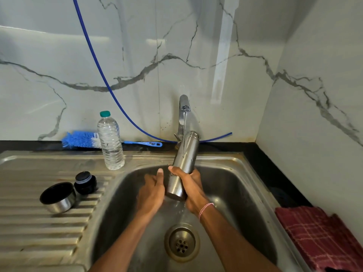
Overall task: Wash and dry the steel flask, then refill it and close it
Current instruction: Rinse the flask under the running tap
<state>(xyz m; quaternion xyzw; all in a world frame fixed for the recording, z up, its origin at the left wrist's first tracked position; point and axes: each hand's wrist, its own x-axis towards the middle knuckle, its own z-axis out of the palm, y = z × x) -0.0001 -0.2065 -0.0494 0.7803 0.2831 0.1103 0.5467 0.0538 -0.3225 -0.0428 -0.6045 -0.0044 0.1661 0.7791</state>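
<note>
The steel flask (183, 160) is tilted over the sink basin (231, 185), its open mouth pointing up and away toward the tap (183, 107). A thin stream of water runs from the tap onto the flask's side and drips off its base. My right hand (191, 188) grips the flask's lower half, thumb across the front. My left hand (152, 190) presses flat against the flask's left side near the base, thumb up. The flask's steel cup lid (58, 197) and black stopper (85, 182) lie on the ribbed drainboard at the left.
A clear plastic water bottle (111, 142) with a green cap stands at the sink's back rim. A blue bottle brush (84, 139) lies behind it on the black counter. A red checked cloth (318, 236) lies on the counter at the right. The drain (181, 242) sits below my wrists.
</note>
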